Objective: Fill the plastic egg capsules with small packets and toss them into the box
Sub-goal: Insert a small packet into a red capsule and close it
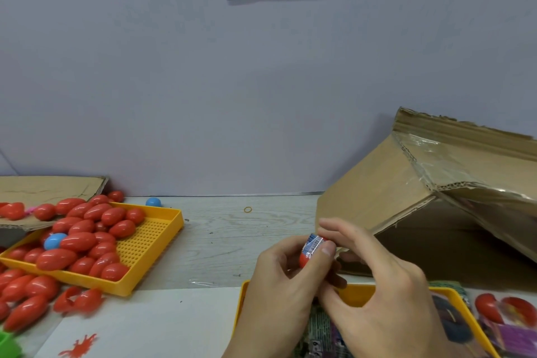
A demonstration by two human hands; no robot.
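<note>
The left hand grips a red egg capsule half above the counter. The right hand pinches a shiny blue-and-white packet sticking out of its open top. Beneath sits a yellow tray of packets. The tilted cardboard box stands just beyond, at right.

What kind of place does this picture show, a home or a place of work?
Probably a small packing workstation for hand assembly. A yellow tray holds many red egg capsules, a large cardboard box lies open beside the hands, and a second tray holds small packets.
</note>
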